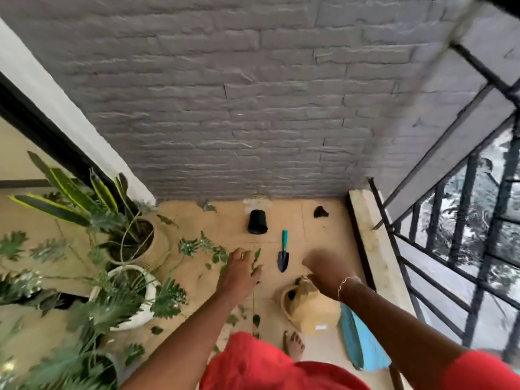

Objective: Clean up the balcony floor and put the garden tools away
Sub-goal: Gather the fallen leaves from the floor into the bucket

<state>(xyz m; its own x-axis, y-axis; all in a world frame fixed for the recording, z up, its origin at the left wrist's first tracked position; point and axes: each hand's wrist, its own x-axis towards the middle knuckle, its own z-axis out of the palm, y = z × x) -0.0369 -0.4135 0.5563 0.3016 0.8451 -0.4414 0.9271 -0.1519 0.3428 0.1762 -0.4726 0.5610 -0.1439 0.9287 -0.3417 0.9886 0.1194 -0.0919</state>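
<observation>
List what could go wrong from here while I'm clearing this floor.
The trowel lies on the tiles with its blade pointing towards the bare foot; a step forward could land on it. Loose leaves by that foot may be slippery. The tipped black pot could roll if nudged.

bare floor (pixel 309 235) lies open on both sides of the trowel (pixel 282 256). to the left, potted plants (pixel 132 294) crowd the tiles, and loose leaves (pixel 197 246) spill toward the middle. a tipped black pot (pixel 257 222) lies just before the brick wall (pixel 253 122). the woven basket (pixel 312 308) fills the near right, hemmed by the ledge (pixel 365 235) and railing (pixel 450 263).
</observation>
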